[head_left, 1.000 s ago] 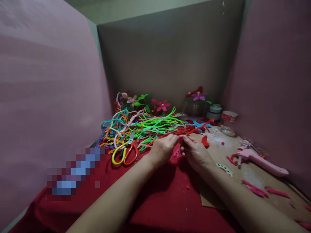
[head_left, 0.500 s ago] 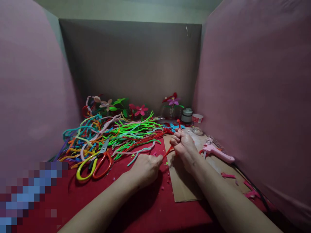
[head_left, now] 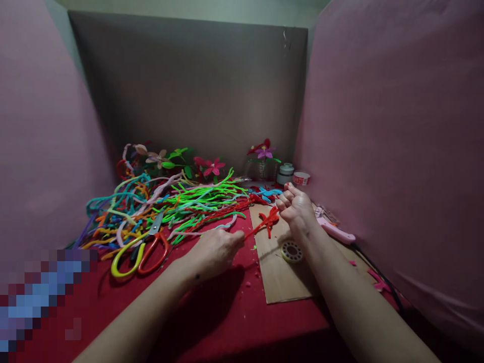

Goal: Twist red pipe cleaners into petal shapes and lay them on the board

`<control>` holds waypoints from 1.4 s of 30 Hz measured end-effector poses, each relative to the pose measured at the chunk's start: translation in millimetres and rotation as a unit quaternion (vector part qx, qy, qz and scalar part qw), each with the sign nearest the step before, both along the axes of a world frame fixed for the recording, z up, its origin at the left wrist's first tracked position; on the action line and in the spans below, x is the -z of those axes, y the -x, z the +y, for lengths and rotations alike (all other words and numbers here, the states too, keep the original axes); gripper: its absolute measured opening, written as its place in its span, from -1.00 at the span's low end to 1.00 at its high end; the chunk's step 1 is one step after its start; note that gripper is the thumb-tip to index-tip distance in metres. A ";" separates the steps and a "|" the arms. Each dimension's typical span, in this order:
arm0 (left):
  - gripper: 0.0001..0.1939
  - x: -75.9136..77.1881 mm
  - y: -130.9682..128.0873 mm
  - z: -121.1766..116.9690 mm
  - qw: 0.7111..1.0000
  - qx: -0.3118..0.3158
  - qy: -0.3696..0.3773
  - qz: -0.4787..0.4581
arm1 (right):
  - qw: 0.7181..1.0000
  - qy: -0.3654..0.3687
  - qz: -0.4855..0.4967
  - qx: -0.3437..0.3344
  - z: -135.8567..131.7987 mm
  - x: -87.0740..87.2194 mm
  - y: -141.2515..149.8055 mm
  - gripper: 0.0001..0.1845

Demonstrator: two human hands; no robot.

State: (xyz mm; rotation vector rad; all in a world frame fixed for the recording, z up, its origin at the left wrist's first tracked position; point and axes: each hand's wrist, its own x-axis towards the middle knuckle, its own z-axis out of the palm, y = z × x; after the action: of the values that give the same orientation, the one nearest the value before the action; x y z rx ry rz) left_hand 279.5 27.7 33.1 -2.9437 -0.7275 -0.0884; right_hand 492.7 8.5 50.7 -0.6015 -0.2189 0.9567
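Observation:
A thin red pipe cleaner (head_left: 252, 232) is pinched in the fingertips of my left hand (head_left: 221, 249), low over the red cloth. It runs up to the right towards my right hand (head_left: 300, 212), whose fingers are curled closed, with a small red tip showing above them. Between the hands is a red pipe-cleaner shape with several short arms (head_left: 269, 222); whether it is joined to the strand or lies on the cardboard behind, I cannot tell. Just below my right hand, a round spool with a ring of holes (head_left: 292, 251) rests on the cardboard sheet (head_left: 280, 290).
Left of my hands lie scissors (head_left: 141, 254) with yellow and red handles, beside a pile of coloured pipe cleaners (head_left: 204, 196). Pipe-cleaner flowers (head_left: 214, 166), a lidded jar (head_left: 285, 173) and a tape roll (head_left: 301, 178) stand behind. A pink glue gun (head_left: 336, 232) lies to the right.
My right hand has moved slightly right and up, widening the gap between my hands. The spool and the red many-armed shape have come into view. The view has shifted a little.

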 end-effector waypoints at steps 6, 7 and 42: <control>-0.72 -3.5 2.7 7.0 0.989 -0.015 0.115 -0.096 | 0.998 -0.054 0.023 -0.034 -0.8 1.2 -7.5 -0.68; -0.71 -5.2 2.7 7.5 0.977 -0.016 0.170 -0.126 | 0.997 -0.063 0.018 -0.032 -0.8 0.9 -7.8 -0.67; -0.71 -3.1 5.1 12.4 0.975 -0.031 0.186 -0.121 | 0.993 -0.072 -0.081 0.054 -4.0 -5.4 -5.1 -0.70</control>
State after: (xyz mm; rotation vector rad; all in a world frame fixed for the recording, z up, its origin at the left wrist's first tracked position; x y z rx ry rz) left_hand 274.4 40.1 36.2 -3.2993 -0.9619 -0.3491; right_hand 497.8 4.5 56.2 -0.5514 -0.3926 0.7800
